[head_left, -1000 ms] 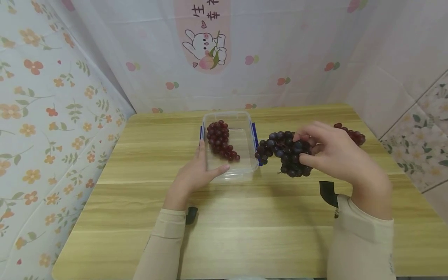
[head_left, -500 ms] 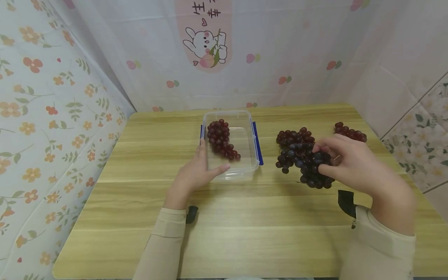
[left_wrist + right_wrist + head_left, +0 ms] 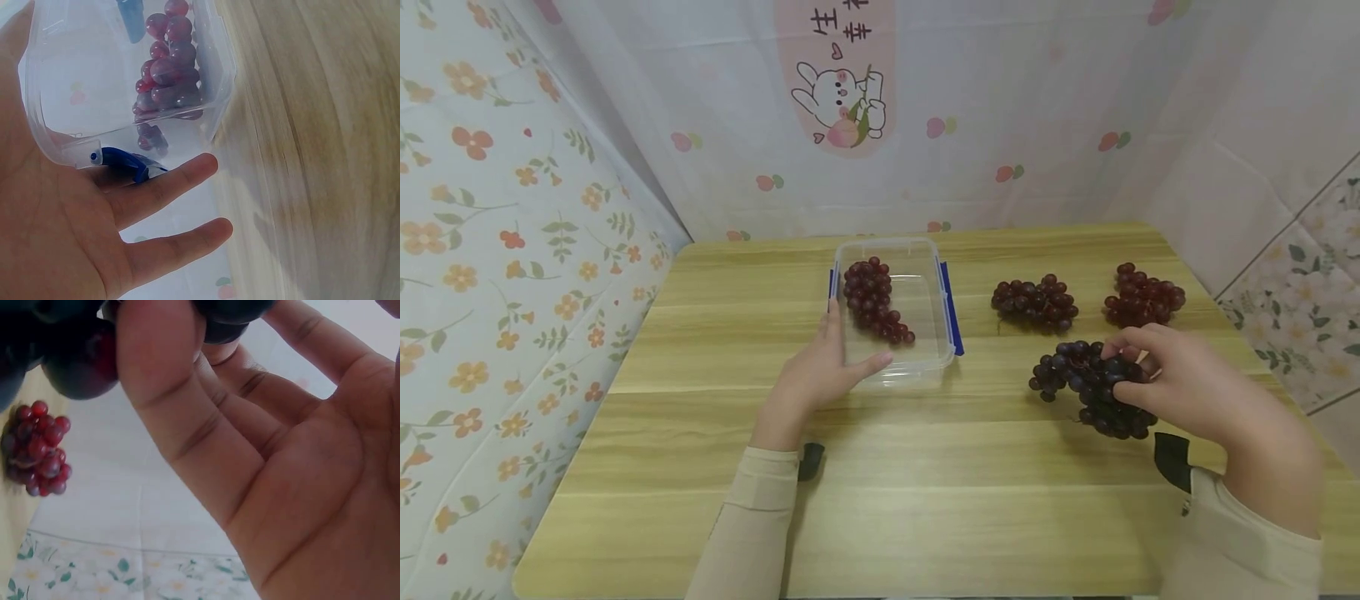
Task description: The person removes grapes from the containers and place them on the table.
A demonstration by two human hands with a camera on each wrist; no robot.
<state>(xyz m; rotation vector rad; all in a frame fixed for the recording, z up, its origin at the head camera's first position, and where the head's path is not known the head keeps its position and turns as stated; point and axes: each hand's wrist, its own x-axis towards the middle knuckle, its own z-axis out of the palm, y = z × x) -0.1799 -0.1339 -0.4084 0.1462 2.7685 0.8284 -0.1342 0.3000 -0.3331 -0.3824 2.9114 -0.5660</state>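
My right hand point(image 3: 1195, 392) pinches a bunch of dark purple grapes point(image 3: 1097, 392) above the right side of the table. Close up in the right wrist view, a few dark grapes point(image 3: 81, 362) show at the fingertips. A clear plastic container point(image 3: 925, 365) with blue side latches stands open-topped at mid-table. One bunch of red grapes point(image 3: 869, 298) lies inside, along its left side. My left hand point(image 3: 816, 367) rests against the container's near left corner, thumb along the front and fingers along the left side. Two of those fingers extend straight past a blue latch point(image 3: 122, 161).
Two more red grape bunches lie on the wooden table point(image 3: 925, 483), right of the container: a nearer bunch point(image 3: 1034, 303) and a farther-right bunch point(image 3: 1144, 297). A printed curtain point(image 3: 1000, 108) hangs behind the table, and a floral cloth point(image 3: 512, 292) is at the left.
My right hand has carried the dark grapes rightward and toward me, away from the container, uncovering the red bunches behind. The left hand and container have stayed put.
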